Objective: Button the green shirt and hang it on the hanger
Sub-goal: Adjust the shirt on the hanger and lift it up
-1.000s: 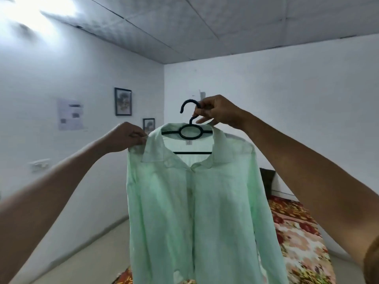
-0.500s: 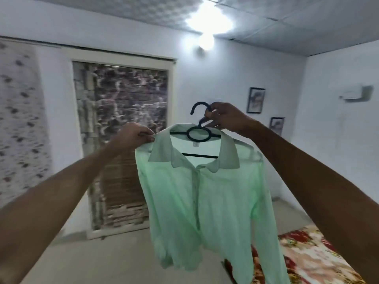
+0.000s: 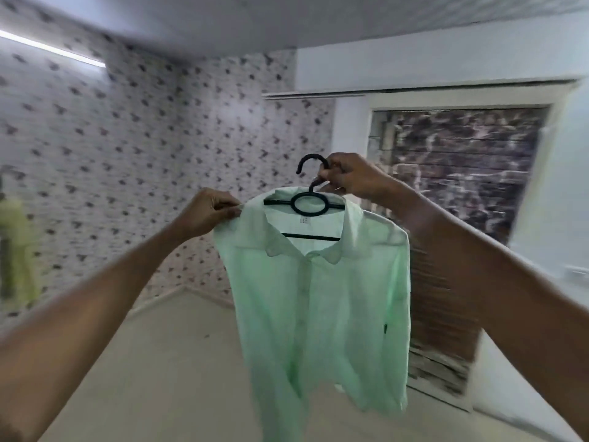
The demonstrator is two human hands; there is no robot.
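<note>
In the middle of the frame the green shirt hung on a black hanger, its front apparently buttoned, though blur made the placket hard to read. The right hand gripped the hanger's hook at upper centre. The left hand pinched the shirt's shoulder just left of the collar. Patterned wallpaper filled the left side; a dark stone-look panel stood at right above a pale floor.

No writing can be read here. A small white tag sits inside the collar of the green shirt, below the right hand's fingers on the hanger; its print is too blurred to make out.
</note>
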